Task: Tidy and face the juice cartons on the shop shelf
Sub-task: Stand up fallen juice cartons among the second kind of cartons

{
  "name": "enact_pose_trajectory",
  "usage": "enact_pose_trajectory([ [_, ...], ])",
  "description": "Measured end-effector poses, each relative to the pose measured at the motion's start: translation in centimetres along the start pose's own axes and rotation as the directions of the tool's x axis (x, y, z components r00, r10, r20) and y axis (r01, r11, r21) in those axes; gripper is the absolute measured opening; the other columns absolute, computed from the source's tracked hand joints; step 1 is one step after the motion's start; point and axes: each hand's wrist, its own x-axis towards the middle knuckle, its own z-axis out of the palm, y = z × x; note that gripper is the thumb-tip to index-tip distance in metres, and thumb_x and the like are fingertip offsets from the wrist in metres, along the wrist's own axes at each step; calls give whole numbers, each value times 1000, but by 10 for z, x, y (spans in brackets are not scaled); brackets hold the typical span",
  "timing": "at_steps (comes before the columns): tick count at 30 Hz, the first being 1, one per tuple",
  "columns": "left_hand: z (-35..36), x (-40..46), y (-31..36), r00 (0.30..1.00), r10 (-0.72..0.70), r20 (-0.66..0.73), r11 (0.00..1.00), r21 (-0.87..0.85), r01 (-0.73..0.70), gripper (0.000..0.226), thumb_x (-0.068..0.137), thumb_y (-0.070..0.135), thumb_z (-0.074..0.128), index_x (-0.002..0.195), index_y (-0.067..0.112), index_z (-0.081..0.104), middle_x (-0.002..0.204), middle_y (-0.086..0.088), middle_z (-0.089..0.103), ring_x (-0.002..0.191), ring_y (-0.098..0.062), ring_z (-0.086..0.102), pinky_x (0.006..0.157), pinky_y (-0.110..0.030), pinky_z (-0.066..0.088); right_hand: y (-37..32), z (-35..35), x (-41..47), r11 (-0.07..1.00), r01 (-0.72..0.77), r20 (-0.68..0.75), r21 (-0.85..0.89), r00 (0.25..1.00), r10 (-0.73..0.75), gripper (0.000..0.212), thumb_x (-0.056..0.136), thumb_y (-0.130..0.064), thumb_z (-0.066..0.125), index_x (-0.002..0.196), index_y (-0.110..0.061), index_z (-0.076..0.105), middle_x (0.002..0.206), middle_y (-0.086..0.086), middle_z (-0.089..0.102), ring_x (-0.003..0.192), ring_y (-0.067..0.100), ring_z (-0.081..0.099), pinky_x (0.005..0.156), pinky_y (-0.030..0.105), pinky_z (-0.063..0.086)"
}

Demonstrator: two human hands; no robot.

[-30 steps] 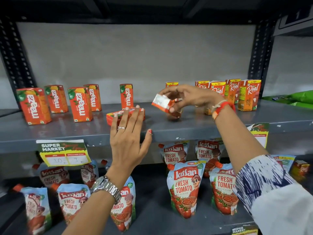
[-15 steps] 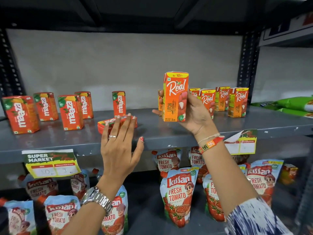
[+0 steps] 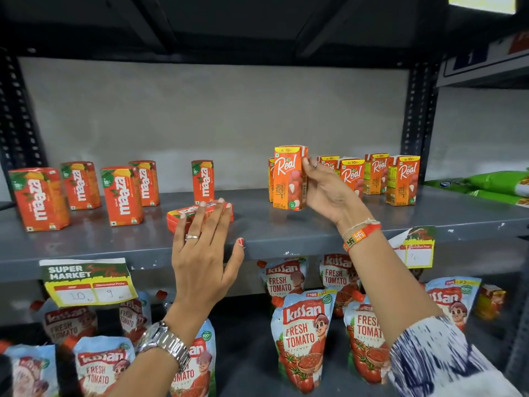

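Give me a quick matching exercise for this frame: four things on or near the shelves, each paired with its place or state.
Things:
1. Real carton
2. fallen Maaza carton
3. ketchup pouches
4. price tag

Places or states:
A. lying flat under the left hand's fingertips
B. hanging from the shelf edge
C. upright, held by the right hand
D. on the lower shelf

Pairs: 1-C, 2-A, 3-D, 4-B

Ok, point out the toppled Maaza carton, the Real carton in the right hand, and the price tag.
toppled Maaza carton point(image 3: 183, 214), head view, left end.
Real carton point(image 3: 287, 179), head view, front face.
price tag point(image 3: 86, 282), head view, middle.
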Motion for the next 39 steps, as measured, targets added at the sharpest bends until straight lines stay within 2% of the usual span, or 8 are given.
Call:
enact_pose_trajectory([
  [6, 1, 0, 0, 1000, 1, -13, 1000, -16, -2, 56, 92, 44, 33, 138, 14, 44, 142, -3, 47, 136, -20, 36, 116, -39, 15, -2, -2, 13, 992, -76, -75, -98, 995, 68, 35, 97, -6, 42, 132, -4, 46, 106, 9, 63, 99, 22, 60, 99, 42, 43],
  [14, -1, 0, 1, 1000, -15, 4, 999, -30, 16, 57, 93, 45, 30, 138, 14, 45, 142, -3, 47, 137, -19, 35, 117, -39, 15, -2, -1, 6, 976, -173, -95, -131, 982, 162, 20, 99, -10, 37, 104, -15, 56, 90, 4, 63, 77, 14, 65, 72, 36, 51],
  [19, -2, 0, 1, 1000, -13, 7, 999, -31, 13, 57, 93, 46, 29, 138, 14, 44, 142, -4, 47, 137, -20, 36, 117, -38, 14, 0, -5, 3, 959, -234, -160, -160, 965, 209, 27, 100, -29, 35, 111, -17, 57, 110, 8, 63, 109, 24, 59, 101, 47, 42],
  [22, -2, 0, 1, 1000, -9, 3, 999, -37, 9, 56, 93, 45, 29, 138, 14, 44, 142, -4, 47, 137, -19, 35, 117, -38, 13, 3, -4, 0, 942, -241, -176, -235, 963, 203, 44, 92, -44, 48, 125, -17, 53, 120, 11, 61, 116, 27, 56, 101, 46, 43],
  [25, -2, 0, 2, 1000, -11, -2, 999, -40, 11, 56, 93, 45, 30, 137, 14, 45, 142, -4, 48, 137, -18, 35, 117, -37, 13, 8, -1, -4, 908, -208, -246, -364, 962, 122, 62, 78, -16, 73, 133, -11, 43, 119, 11, 63, 112, 26, 59, 93, 40, 50],
  [28, -2, 0, 1, 1000, -13, 4, 999, -38, 13, 56, 93, 46, 29, 138, 14, 45, 142, -4, 47, 137, -18, 34, 117, -37, 12, 13, 0, -4, 880, -190, -329, -435, 943, 41, 69, 69, 6, 76, 127, -9, 42, 117, 15, 64, 105, 27, 63, 82, 35, 55],
  [36, 0, -1, 0, 1000, -11, -9, 999, -35, 10, 56, 93, 45, 32, 138, 15, 44, 142, -3, 46, 138, -18, 32, 117, -37, 11, 9, 6, -1, 872, -206, -310, -443, 948, 67, 55, 79, 11, 64, 128, -6, 47, 94, 4, 65, 107, 26, 62, 95, 45, 51],
  [39, 1, -1, 0, 1000, -10, -9, 999, -32, 9, 55, 93, 45, 33, 138, 15, 45, 142, -3, 47, 138, -18, 33, 117, -38, 13, 9, 8, -2, 873, -219, -316, -435, 945, 80, 54, 81, 10, 63, 129, -6, 47, 103, 8, 65, 105, 26, 62, 92, 44, 52],
])
